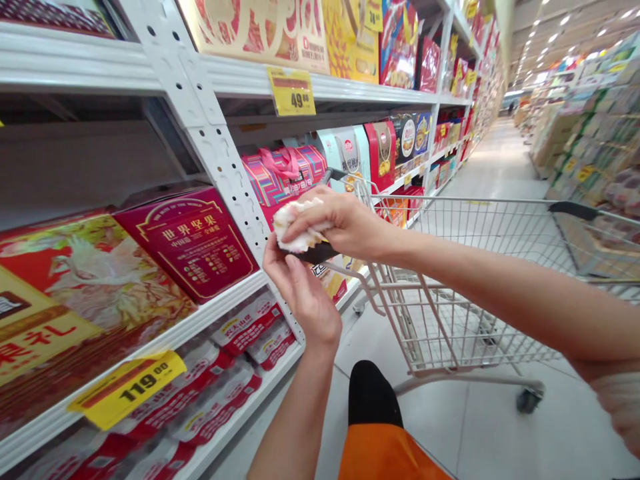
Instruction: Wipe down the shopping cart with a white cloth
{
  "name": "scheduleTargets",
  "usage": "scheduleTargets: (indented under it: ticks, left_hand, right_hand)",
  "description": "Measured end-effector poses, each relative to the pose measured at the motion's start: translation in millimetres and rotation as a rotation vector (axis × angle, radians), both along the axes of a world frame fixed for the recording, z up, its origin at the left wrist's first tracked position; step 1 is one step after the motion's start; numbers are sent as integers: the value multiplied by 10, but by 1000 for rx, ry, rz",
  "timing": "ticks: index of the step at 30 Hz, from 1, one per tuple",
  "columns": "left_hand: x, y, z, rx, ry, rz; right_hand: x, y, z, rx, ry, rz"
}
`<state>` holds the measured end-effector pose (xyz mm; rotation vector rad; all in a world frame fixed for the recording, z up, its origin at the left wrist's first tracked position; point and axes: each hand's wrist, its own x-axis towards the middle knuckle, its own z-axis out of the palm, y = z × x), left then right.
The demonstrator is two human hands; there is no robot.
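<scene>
My right hand (345,223) has its fingers wrapped round a crumpled white cloth (300,223), pressed on the black cart handle (317,253). Below and to the left, my left hand (305,290) reaches up to the handle's end, its fingertips touching the handle beside the cloth; part of its grip is hidden. The handle belongs to a wire shopping cart (445,300) on the right.
White shelves (200,133) with boxed gifts run along the left, with yellow price tags (293,92). Wrapped bottles (220,400) lie on the bottom shelf. Stacked goods (590,133) stand across the aisle. My black shoe or knee shows below.
</scene>
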<state>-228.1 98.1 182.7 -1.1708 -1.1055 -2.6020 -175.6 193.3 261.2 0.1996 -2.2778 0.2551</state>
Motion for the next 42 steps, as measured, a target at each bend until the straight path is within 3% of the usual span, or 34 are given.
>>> scheduleTargets:
  ticks: [5, 9, 11, 13, 17, 19, 21, 27, 30, 33, 36, 39, 42]
  left_hand:
    - [-96, -12, -6, -22, 32, 50]
    - [-214, -47, 69, -86, 140, 144]
    - [-290, -69, 157, -125, 253, 217]
    - [-353, -92, 256, -183, 400, 282]
    - [-386, -124, 377, -236, 615, 364]
    - [-369, -131, 381, -225, 625, 402]
    - [-353, -131, 365, -217, 608, 420]
    - [-401, -98, 344, -216, 598, 411]
    - [-437, -71, 354, -248, 632, 437]
    - [-438, -53, 347, -243, 667, 468]
    - [-421, -84, 337, -230, 680, 488]
    - [-404, -187, 349, -263, 729, 496]
    - [-312, -320, 364, -369, 844, 582]
  right_hand:
    - [-474, 398, 118, 80, -56, -76]
    - [-714, 831, 146, 81, -147, -309]
    - [-666, 857, 143, 69, -172, -381]
    - [-512, 713, 136, 77, -182, -354]
    - [-166, 298, 140, 104, -172, -125]
    - [-121, 257, 158, 109, -187, -47]
    - [-193, 378, 185, 88, -224, -69]
    - [-643, 1008, 248, -75, -322, -349]
    - [-723, 1069, 213, -77, -307, -437]
    - [-632, 918, 132, -49, -240, -369]
    - [-388, 705, 93, -89, -213, -196]
    - [-41, 602, 170, -100, -279, -45]
    - [328, 644, 310, -37, -248, -67]
